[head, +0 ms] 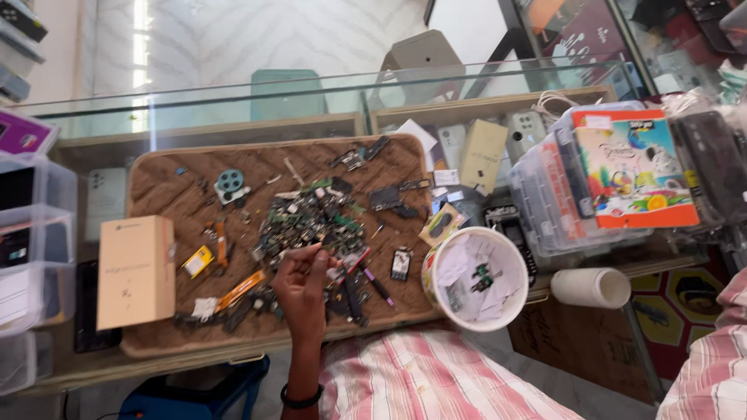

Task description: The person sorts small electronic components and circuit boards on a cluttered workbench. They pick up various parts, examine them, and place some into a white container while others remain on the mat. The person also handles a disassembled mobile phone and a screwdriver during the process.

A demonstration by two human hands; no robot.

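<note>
A: Why is the left hand [302, 281] raised over the middle of the mat [167, 194]?

B: It sits right at the near edge of the scrap pile [311, 219], so the small boards and flex strips are within reach of the fingers. The grip looks pinched together on something thin, perhaps a tool or a sliver of a part, but it is too small to tell what.

A: And the right hand?

B: Not in view. Only a striped sleeve [712, 365] shows at the far right corner.

A: Why the brown mat at all?

B: I judge it keeps tiny pieces from sliding on the glass surface [342, 93], and the dark parts stand out against it. Loose bits lie scattered around the pile: a round grey piece [229, 181] to the far left, orange strips [240, 289] nearer, a purple pen [377, 283] just right of the hand.

A: The white tub [476, 278]?

B: It sits at the mat's right near corner, close to the hand, with paper and a couple of small green parts inside. It looks like a sorting bin.

A: The tan box [135, 271]?

B: Flat on the mat's left edge, well apart from the pile. Clear bins [545, 194] with a colourful book [634, 167] on top stand to the right.
</note>
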